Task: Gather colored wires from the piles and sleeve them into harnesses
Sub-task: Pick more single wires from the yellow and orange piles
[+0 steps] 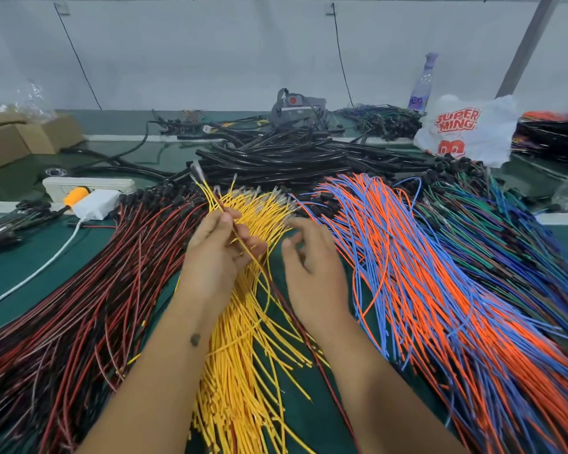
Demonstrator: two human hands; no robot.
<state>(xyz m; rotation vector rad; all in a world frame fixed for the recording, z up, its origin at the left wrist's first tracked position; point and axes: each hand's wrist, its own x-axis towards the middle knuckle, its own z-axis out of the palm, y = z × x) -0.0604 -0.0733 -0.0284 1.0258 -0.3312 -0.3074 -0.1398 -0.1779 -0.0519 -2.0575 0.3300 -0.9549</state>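
Pinching a few wires in my left hand above the yellow pile. My right hand hovers just beside, fingers loosely curled, holding nothing.

Green table: red-black wires, yellow wires, orange-blue wires, black sleeves, power strip.

Left grip raised, fingers curled, pinching; right grip beside it, fingers loosely spread, blurred.

Right hand's fingertips motion-blurred, grip unclear.
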